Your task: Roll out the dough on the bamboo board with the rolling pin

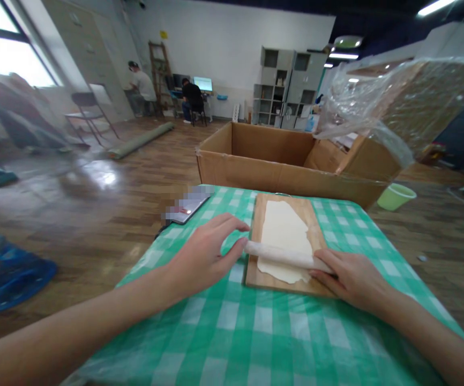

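A wooden board (266, 214) lies on the green checked tablecloth (256, 332). A thin sheet of pale dough (283, 225) is spread along the board. Across its near end lies a floury rolling pin (284, 256). My left hand (206, 254) rests with stretched fingers on the pin's left end, just off the board's edge. My right hand (350, 279) lies flat over the pin's right end at the board's near right corner. Neither hand is wrapped round the pin.
A phone (187, 206) lies at the table's far left edge. Behind the table stands a large open cardboard box (280, 161) with clear plastic wrap (396, 102) above its right side. A green bowl (396, 195) sits on the wooden floor at right, a blue bag (2, 273) at left. People sit at desks far back.
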{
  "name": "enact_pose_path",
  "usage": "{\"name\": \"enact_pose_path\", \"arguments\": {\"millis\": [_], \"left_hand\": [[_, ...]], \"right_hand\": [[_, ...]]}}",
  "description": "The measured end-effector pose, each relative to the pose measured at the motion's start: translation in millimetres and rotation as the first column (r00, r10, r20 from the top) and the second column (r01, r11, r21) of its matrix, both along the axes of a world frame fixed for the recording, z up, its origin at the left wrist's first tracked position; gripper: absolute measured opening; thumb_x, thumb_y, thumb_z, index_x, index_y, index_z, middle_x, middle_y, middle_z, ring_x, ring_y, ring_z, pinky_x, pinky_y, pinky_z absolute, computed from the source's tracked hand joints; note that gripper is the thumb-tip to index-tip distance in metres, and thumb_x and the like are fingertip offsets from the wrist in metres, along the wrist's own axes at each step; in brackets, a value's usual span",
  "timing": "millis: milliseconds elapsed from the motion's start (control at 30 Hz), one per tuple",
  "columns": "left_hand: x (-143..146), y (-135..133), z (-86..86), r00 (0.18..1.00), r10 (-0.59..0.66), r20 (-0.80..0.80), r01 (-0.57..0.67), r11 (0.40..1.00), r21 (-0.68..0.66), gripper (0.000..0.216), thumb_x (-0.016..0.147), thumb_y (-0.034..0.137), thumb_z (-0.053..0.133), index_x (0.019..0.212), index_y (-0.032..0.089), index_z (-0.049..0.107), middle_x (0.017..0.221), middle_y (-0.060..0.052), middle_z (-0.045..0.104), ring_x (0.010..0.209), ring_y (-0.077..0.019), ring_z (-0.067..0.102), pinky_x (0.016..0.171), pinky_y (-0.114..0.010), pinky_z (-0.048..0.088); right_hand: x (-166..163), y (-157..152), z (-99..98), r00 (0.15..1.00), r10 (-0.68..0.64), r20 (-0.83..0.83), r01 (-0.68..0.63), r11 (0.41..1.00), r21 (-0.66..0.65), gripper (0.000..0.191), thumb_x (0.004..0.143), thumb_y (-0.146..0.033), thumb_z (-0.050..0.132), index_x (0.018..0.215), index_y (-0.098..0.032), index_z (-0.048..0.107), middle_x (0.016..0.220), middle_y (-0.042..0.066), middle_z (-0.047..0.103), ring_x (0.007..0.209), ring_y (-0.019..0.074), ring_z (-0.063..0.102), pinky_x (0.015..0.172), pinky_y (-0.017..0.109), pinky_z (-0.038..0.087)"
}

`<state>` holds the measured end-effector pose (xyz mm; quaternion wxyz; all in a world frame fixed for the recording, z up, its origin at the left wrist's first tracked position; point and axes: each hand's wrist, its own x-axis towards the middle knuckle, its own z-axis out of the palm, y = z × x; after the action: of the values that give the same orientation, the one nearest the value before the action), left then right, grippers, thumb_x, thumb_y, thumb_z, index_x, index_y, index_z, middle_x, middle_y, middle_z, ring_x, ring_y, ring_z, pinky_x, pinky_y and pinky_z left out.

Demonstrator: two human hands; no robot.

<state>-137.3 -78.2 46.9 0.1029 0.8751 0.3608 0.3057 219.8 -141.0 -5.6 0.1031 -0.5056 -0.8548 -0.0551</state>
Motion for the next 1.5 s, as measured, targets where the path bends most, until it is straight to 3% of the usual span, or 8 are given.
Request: {"name": "enact_pose_path", "arguments": {"millis": [100, 233, 400, 633, 733, 967, 1233, 1500], "left_hand": [[29.2, 17.7, -7.1, 0.995, -0.038, -0.090, 0.038, 0.999, 0.006, 0.033, 0.109, 0.034, 0.042, 0.131, 0.017, 0.060, 0.135, -0.013, 0.065, 0.130, -0.0271, 0.062, 0.113, -0.044, 0.050], [68.2, 18.8, -31.7, 0.974, -0.048, -0.223, 0.049, 0.999, -0.004, 0.045, 0.112, 0.039, 0.034, 0.143, 0.013, 0.053, 0.148, -0.016, 0.059, 0.141, -0.0293, 0.055, 0.120, -0.046, 0.044], [74.3, 4.7, -51.9, 0.954, -0.024, -0.299, 0.048, 0.996, 0.074, 0.060, 0.112, 0.050, 0.029, 0.152, 0.009, 0.045, 0.158, -0.021, 0.051, 0.154, -0.0341, 0.041, 0.127, -0.049, 0.034], [66.8, -8.9, -46.9, 0.930, -0.044, -0.365, 0.052, 0.999, 0.012, 0.063, 0.111, 0.052, 0.031, 0.156, 0.009, 0.043, 0.161, -0.022, 0.049, 0.156, -0.0351, 0.039, 0.126, -0.051, 0.036], [65.2, -11.1, -47.2, 0.929, -0.090, -0.358, 0.097, 0.995, 0.000, 0.072, 0.106, 0.062, 0.040, 0.159, 0.013, 0.040, 0.161, -0.021, 0.049, 0.160, -0.0370, 0.032, 0.125, -0.052, 0.039], [62.2, -6.0, -51.5, 0.916, -0.160, -0.369, 0.172, 0.985, 0.002, 0.082, 0.099, 0.071, 0.051, 0.158, 0.014, 0.041, 0.160, -0.022, 0.048, 0.161, -0.0404, 0.027, 0.125, -0.055, 0.038], [71.0, 13.5, -43.5, 0.893, -0.199, -0.404, 0.183, 0.980, -0.077, 0.088, 0.098, 0.080, 0.040, 0.159, 0.016, 0.039, 0.164, -0.020, 0.044, 0.159, -0.0403, 0.031, 0.127, -0.057, 0.031], [82.8, 48.5, -44.5, 0.912, -0.156, -0.380, 0.105, 0.983, -0.152, 0.072, 0.108, 0.064, 0.024, 0.161, 0.016, 0.038, 0.167, -0.017, 0.041, 0.159, -0.0367, 0.032, 0.128, -0.057, 0.026]], "right_hand": [[-9.5, -0.7, 7.1, 0.996, 0.061, 0.067, -0.059, 0.998, -0.038, 0.028, 0.109, -0.048, 0.050, 0.099, -0.023, 0.060, 0.089, 0.005, 0.070, 0.075, 0.0226, 0.065, 0.064, 0.032, 0.036], [-21.6, 1.4, 15.9, 0.987, 0.124, 0.097, -0.115, 0.989, -0.092, 0.032, 0.111, -0.045, 0.042, 0.096, -0.022, 0.058, 0.093, 0.006, 0.065, 0.080, 0.0226, 0.063, 0.070, 0.033, 0.038], [-26.7, -0.4, 19.3, 0.985, 0.126, 0.118, -0.110, 0.985, -0.135, 0.030, 0.112, -0.040, 0.041, 0.096, -0.021, 0.059, 0.095, 0.007, 0.064, 0.082, 0.0230, 0.059, 0.074, 0.035, 0.038], [-32.8, -12.7, 8.8, 0.984, 0.106, 0.142, -0.107, 0.994, -0.002, 0.027, 0.110, -0.038, 0.044, 0.094, -0.021, 0.058, 0.091, 0.007, 0.064, 0.081, 0.0243, 0.058, 0.074, 0.036, 0.038], [-37.3, -18.8, 4.0, 0.987, 0.070, 0.145, -0.078, 0.996, 0.048, 0.025, 0.109, -0.039, 0.047, 0.094, -0.022, 0.058, 0.090, 0.007, 0.064, 0.083, 0.0257, 0.059, 0.075, 0.037, 0.039], [-41.2, -18.8, 6.7, 0.984, 0.076, 0.161, -0.084, 0.996, 0.043, 0.024, 0.108, -0.038, 0.048, 0.093, -0.022, 0.057, 0.087, 0.007, 0.064, 0.080, 0.0248, 0.059, 0.070, 0.036, 0.035], [-41.3, 6.0, 17.6, 0.983, 0.102, 0.151, -0.096, 0.994, -0.048, 0.039, 0.111, -0.043, 0.039, 0.090, -0.020, 0.063, 0.083, 0.008, 0.068, 0.072, 0.0224, 0.058, 0.065, 0.036, 0.031], [-34.2, 42.2, 14.4, 0.990, -0.022, 0.139, 0.028, 0.999, -0.036, 0.059, 0.109, -0.060, 0.031, 0.094, -0.017, 0.068, 0.090, 0.017, 0.067, 0.086, 0.0303, 0.059, 0.079, 0.043, 0.043]]}}
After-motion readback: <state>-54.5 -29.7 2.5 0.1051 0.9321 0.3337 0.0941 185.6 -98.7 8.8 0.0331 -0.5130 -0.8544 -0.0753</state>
